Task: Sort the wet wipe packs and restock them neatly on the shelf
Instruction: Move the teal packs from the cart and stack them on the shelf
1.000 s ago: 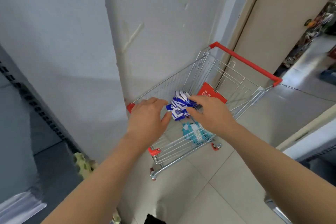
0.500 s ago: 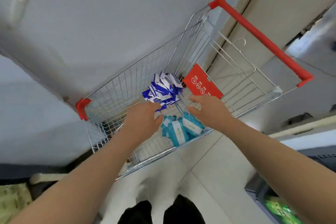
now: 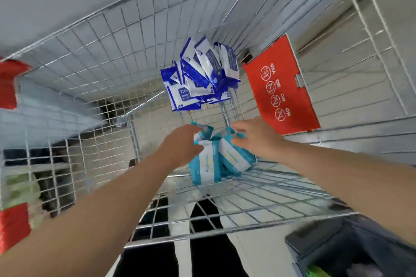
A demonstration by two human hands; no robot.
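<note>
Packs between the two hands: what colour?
The packs are teal with white panels, best seen in the head view.

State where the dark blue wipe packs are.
In the head view, the dark blue wipe packs are heaped at the far end of the cart, left of the red sign, beyond the teal packs.

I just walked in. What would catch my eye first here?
Two bare arms reach into a wire shopping cart, left hand and right hand both on a cluster of teal wipe packs on its floor. Just beyond lies a heap of dark blue wipe packs, and a red sign with crossed-out symbols stands to their right.
</note>
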